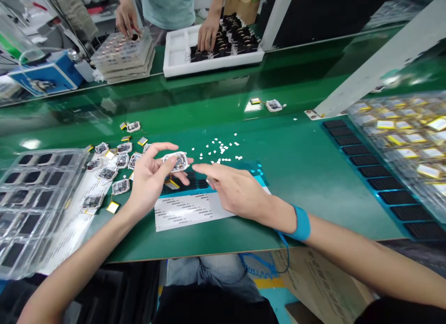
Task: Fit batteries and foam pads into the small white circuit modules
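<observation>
My left hand grips a white smartwatch case between thumb and fingers, its circuit board facing up. A small silver-and-yellow battery hangs below the case. Just to the right, my right hand points its index finger toward the case without clearly touching it. Its other fingers are curled, and whatever they may hold is hidden. Under both hands lies a white printed sheet with a blue-edged strip of black pads. Small white pieces are scattered beyond the hands.
Several open watch cases with batteries lie to the left, beside a clear tray of dark-screened parts. Black pads on a blue strip and battery trays occupy the right. A co-worker's hand is over a white tray opposite.
</observation>
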The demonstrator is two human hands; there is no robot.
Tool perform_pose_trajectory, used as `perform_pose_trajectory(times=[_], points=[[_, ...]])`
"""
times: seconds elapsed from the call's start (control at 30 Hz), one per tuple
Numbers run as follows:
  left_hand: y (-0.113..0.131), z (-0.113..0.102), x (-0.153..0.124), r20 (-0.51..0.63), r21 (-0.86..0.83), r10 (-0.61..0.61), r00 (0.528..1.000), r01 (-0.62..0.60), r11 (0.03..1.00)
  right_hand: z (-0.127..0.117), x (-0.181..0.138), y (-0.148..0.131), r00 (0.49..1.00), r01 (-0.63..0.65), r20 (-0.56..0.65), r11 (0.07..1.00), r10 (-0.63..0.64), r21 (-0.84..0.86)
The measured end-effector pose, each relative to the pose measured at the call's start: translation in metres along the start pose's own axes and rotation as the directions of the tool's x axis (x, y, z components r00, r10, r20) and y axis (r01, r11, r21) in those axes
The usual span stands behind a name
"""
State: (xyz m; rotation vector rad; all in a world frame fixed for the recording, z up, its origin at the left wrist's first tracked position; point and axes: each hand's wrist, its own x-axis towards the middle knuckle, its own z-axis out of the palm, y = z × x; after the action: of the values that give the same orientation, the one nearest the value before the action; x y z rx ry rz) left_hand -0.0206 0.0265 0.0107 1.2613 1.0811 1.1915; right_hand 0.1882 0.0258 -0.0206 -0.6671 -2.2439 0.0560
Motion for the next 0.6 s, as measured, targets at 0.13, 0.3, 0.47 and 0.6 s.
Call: perform_pose_trajectory(times=[0.13,0.3,0.47,0.6], points=[[-0.001,0.006,-0.018,0.086,0.057,-0.008,0.996,0.003,0.998,0.001,-0.004,-0.003,0.995,-0.089,-0.037,0.995,0.091,0.052],[-0.004,0.013,-0.027,0.162,0.023,-0.032,0.986,0.029,0.999,0.001,-0.004,-0.007,0.993,-0.097,-0.067,0.995,0.095,-0.033],[-0.006,0.018,-0.036,0.104,-0.004,-0.017,0.994,0.018,1.0,0.004,-0.006,-0.009,0.992,-0.055,-0.119,0.982,0.034,-0.179],[-0.005,0.019,-0.038,0.064,0.091,-0.012,0.998,0.006,0.996,0.005,-0.008,-0.011,0.996,-0.036,-0.091,0.977,0.017,-0.208]])
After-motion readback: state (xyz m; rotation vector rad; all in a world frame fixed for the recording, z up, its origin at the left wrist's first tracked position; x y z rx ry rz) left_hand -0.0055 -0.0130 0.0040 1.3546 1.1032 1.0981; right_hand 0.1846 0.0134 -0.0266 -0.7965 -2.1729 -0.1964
